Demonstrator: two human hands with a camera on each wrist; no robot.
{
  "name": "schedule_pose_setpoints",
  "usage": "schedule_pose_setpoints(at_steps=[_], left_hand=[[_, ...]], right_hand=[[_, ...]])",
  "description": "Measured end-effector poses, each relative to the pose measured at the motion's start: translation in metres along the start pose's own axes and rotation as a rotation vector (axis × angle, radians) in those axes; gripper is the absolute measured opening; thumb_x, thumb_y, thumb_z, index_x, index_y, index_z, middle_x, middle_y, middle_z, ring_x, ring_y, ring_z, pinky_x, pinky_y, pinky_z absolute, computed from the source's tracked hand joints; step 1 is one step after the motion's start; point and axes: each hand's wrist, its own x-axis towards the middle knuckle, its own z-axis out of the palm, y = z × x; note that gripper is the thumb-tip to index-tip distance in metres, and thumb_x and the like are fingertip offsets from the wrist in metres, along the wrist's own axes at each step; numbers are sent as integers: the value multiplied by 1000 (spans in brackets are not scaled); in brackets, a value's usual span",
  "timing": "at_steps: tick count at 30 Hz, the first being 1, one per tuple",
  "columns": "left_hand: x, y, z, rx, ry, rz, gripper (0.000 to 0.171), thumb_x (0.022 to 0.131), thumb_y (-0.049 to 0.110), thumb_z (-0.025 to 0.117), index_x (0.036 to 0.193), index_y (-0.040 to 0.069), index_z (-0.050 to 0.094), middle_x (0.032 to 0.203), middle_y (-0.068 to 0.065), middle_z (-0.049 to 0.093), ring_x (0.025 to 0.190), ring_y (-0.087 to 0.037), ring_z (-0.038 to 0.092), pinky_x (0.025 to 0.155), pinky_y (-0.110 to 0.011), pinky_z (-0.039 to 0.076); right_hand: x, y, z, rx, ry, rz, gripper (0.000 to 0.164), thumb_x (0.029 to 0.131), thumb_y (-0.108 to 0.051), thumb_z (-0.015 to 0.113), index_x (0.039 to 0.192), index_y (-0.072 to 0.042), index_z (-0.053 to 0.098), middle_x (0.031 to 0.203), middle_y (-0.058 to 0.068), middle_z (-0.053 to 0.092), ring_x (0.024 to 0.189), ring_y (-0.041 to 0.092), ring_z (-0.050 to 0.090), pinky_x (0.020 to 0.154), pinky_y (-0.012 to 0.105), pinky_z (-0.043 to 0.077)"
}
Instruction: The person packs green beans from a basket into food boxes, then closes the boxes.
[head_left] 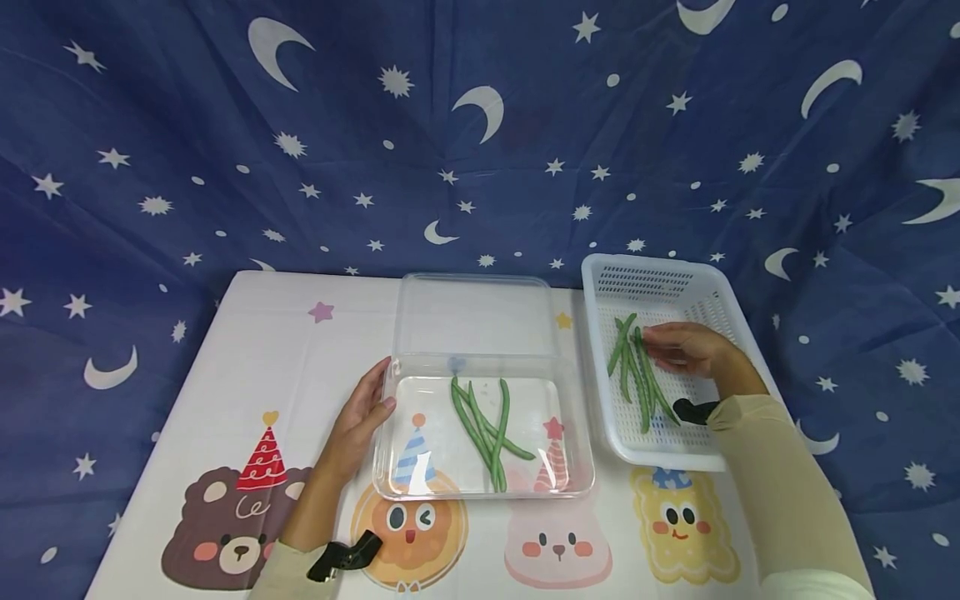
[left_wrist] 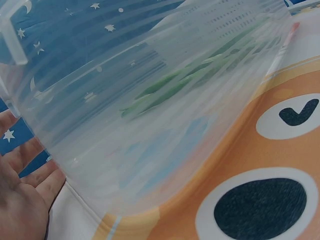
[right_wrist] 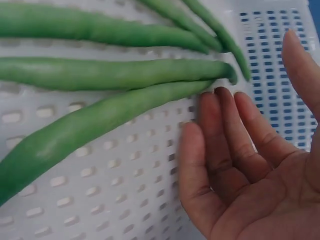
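My left hand (head_left: 358,423) rests against the left side of a clear plastic container (head_left: 480,492), with its fingers along the outer wall. In the left wrist view the fingers (left_wrist: 44,175) look fairly straight beside that wall. Inside the container lie a few green beans (head_left: 480,429), partly crossed over one another. My right hand (head_left: 693,354) is inside a white perforated basket (head_left: 615,442), just right of several green beans (head_left: 636,375). The right wrist view has its fingertips (right_wrist: 191,132) close to the bean ends, thumb spread apart and nothing gripped; whether they touch a bean I cannot tell.
A clear lid-like panel (head_left: 474,312) lies behind the container, along its back edge. The white tablecloth (head_left: 247,358) carries printed cartoon animals. A dark blue curtain (head_left: 360,150) with moons and stars hangs behind the table and basket.
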Motion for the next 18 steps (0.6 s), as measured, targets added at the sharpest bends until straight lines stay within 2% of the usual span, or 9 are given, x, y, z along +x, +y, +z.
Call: schedule_pose_setpoints(at_steps=[5, 8, 12, 16, 18], left_hand=[[0, -1, 1, 2, 1, -12, 62, 107, 18, 48, 163, 21, 22, 172, -8, 18, 158, -35, 18, 111, -10, 35], [0, 0, 2, 2, 0, -15, 63, 107, 18, 48, 163, 21, 22, 172, -8, 19, 158, -34, 19, 110, -11, 36], [0, 1, 2, 15, 7, -4, 63, 107, 17, 48, 164, 20, 22, 172, -9, 18, 158, -36, 18, 111, -10, 35], [-1, 2, 2, 14, 9, -5, 63, 106, 16, 48, 164, 20, 22, 172, -9, 17, 158, -35, 16, 111, -9, 34], [-1, 3, 3, 6, 6, -11, 64, 106, 16, 48, 164, 21, 21, 172, -7, 17, 158, -34, 16, 111, -10, 35]], right_hand=[[5, 3, 1, -51, 15, 14, 21, 97, -35, 72, 111, -19, 70, 87, -8, 73, 82, 6, 67, 74, 23, 59], [6, 3, 3, -78, 17, 17, 19, 96, -37, 72, 106, -21, 71, 83, -8, 71, 73, 5, 63, 69, 21, 57], [7, 1, 6, -148, 41, 12, 22, 92, -40, 76, 103, -21, 71, 80, -9, 69, 69, 4, 60, 68, 20, 55], [8, 1, 11, -262, 104, -7, 35, 86, -42, 82, 105, -16, 69, 83, -10, 68, 76, 6, 61, 70, 23, 54], [9, 1, 13, -302, 120, -8, 39, 86, -40, 83, 109, -13, 66, 83, -10, 66, 77, 8, 60, 69, 25, 53]])
